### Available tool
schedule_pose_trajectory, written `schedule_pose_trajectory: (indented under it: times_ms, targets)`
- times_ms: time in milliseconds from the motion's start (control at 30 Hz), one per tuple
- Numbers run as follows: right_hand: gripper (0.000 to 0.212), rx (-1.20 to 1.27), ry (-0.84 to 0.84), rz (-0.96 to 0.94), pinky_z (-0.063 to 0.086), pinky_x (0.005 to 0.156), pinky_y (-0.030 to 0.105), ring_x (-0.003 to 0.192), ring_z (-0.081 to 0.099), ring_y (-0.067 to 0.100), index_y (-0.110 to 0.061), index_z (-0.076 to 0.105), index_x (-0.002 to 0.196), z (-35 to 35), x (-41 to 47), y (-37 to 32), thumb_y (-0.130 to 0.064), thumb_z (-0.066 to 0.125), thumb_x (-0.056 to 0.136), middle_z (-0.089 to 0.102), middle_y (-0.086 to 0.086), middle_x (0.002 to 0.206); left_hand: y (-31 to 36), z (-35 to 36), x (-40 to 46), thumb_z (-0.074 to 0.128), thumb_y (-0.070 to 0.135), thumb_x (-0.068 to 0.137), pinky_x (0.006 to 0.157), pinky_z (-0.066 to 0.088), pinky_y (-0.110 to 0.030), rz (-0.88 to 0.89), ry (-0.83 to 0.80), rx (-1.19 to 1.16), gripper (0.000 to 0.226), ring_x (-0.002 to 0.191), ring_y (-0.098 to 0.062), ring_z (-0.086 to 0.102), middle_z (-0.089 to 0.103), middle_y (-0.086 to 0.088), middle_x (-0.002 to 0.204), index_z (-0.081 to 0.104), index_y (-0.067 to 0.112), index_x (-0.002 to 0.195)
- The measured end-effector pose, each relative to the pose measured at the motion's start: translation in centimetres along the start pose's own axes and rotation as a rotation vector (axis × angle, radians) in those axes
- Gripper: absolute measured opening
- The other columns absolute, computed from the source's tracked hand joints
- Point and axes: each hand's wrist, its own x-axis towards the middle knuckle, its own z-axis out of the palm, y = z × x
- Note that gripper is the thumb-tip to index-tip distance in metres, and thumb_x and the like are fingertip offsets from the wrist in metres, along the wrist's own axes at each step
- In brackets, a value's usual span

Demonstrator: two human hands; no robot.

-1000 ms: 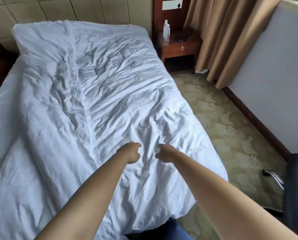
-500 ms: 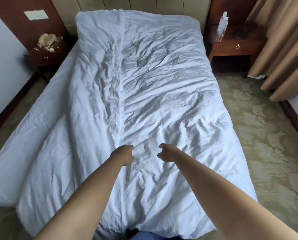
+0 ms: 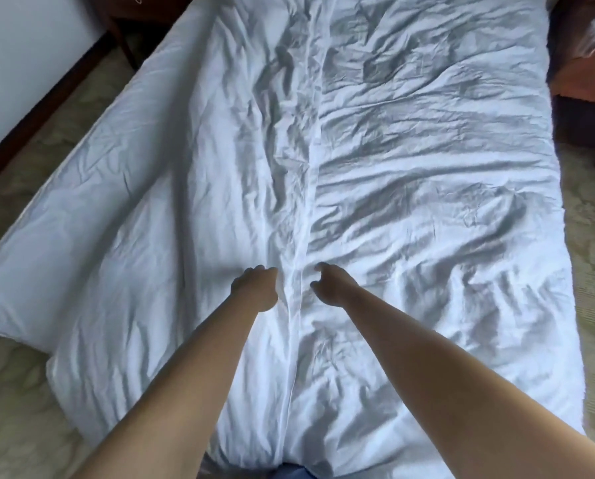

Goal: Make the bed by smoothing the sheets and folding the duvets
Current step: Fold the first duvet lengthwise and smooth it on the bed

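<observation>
A wrinkled white duvet (image 3: 410,209) covers the whole bed, with a raised seam ridge (image 3: 298,305) running down its middle. Its left part (image 3: 92,219) hangs off the bed's side toward the floor. My left hand (image 3: 254,288) is just left of the ridge, its fingers curled into a fist against the fabric; no cloth shows inside it. My right hand (image 3: 332,284) is just right of the ridge, fingers loosely curled with a gap between thumb and forefinger, holding nothing. Both forearms reach out from the foot of the bed.
Patterned green carpet (image 3: 19,392) lies on both sides of the bed. A white wall with a dark skirting board (image 3: 30,122) runs along the left. A dark wooden nightstand (image 3: 586,81) stands at the upper right, and another piece of wooden furniture (image 3: 140,15) at the upper left.
My view has swung left and tilted down, onto the middle of the bed. Both hands stay side by side over the duvet; the right hand's fingers have loosened from a fist.
</observation>
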Motion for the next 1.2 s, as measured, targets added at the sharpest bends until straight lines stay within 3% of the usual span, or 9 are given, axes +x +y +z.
schedule_pose_trajectory:
  times_ms: [233,367,467,567,667,767,867,1067,1200]
  targets:
    - [0.065,0.238,0.064,0.099,0.031,0.109,0.037,0.137,0.033,0.028,-0.011,0.016,0.151,1.7,9.6,-2.5,-0.026,0.049,0.097,0.024,0.012,0.153,-2.2,0.3,7.6,0.043,0.003,0.087,0.073,0.045,-0.035,-0.062,0.029,-0.185,0.064,0.113,-0.031,0.052,0.047,-0.009,0.129,0.021,0.02,0.145]
    - [0.082,0.762,0.019,0.268,0.036,0.099,0.031,0.133,0.039,0.026,-0.015,0.01,0.152,2.5,13.0,-3.7,-0.03,0.062,0.09,0.033,0.009,0.15,-2.4,1.5,10.0,0.044,0.002,0.09,0.096,0.044,-0.042,-0.072,0.047,-0.159,0.074,0.132,-0.036,0.037,0.034,-0.012,0.146,0.008,0.025,0.151]
    - [0.079,1.001,-0.072,0.352,0.039,0.09,0.032,0.122,0.05,0.026,-0.011,0.024,0.146,3.1,14.5,-5.5,-0.035,0.068,0.086,0.049,0.008,0.137,-2.8,2.1,11.0,0.042,0.005,0.094,0.111,0.033,-0.041,-0.061,0.158,-0.078,0.07,0.141,-0.033,0.025,0.021,-0.009,0.156,0.007,0.021,0.153]
    - [0.052,0.966,-0.146,0.32,0.048,0.08,0.032,0.107,0.061,0.028,-0.004,0.054,0.125,3.2,14.9,-6.7,-0.038,0.064,0.087,0.063,0.01,0.12,-3.7,1.8,11.3,0.052,0.014,0.092,0.115,0.024,-0.035,-0.067,0.319,-0.072,0.069,0.139,-0.028,0.027,0.025,-0.008,0.155,0.017,0.013,0.151]
    - [0.032,0.939,0.042,0.293,0.052,0.082,0.035,0.102,0.062,0.031,0.0,0.056,0.114,1.3,13.3,-6.8,-0.025,0.054,0.094,0.064,0.016,0.113,-3.6,0.6,10.6,0.067,0.032,0.083,0.113,0.026,-0.034,-0.099,0.391,-0.018,0.081,0.137,-0.026,0.032,0.033,-0.007,0.15,0.025,0.01,0.148]
    - [0.03,0.822,0.263,0.238,0.049,0.087,0.037,0.108,0.059,0.035,0.001,0.057,0.113,-2.4,10.9,-5.8,-0.022,0.05,0.095,0.063,0.019,0.113,-1.8,-2.2,9.5,0.073,0.054,0.072,0.106,0.032,-0.041,-0.143,0.412,0.024,0.093,0.134,-0.026,0.033,0.033,-0.004,0.146,0.029,0.019,0.146]
    - [0.025,0.8,0.421,0.184,0.044,0.086,0.034,0.108,0.058,0.035,-0.004,0.057,0.113,-7.2,8.3,-5.5,-0.013,0.046,0.092,0.064,0.017,0.111,1.0,-5.5,8.4,0.064,0.054,0.081,0.112,0.021,-0.055,-0.127,0.29,-0.119,0.094,0.145,-0.029,0.01,0.003,-0.003,0.16,0.007,0.033,0.152]
    - [0.052,0.727,0.799,-0.105,0.043,0.09,0.031,0.11,0.058,0.029,-0.03,0.047,0.141,-15.7,0.7,-5.7,-0.009,0.044,0.093,0.065,0.01,0.121,5.7,-11.5,5.7,0.05,0.06,0.087,0.112,0.021,-0.057,0.001,0.29,-0.289,0.084,0.147,-0.028,0.003,-0.012,0.004,0.16,-0.009,0.049,0.147]
    - [0.045,0.498,0.728,0.004,0.045,0.086,0.033,0.109,0.059,0.032,-0.035,0.049,0.137,-14.8,-0.3,-0.4,-0.017,0.037,0.098,0.064,0.012,0.12,8.2,-8.7,5.8,0.047,0.069,0.084,0.112,0.021,-0.057,0.108,0.139,-0.227,0.084,0.146,-0.031,0.006,-0.012,0.004,0.16,-0.008,0.05,0.146]
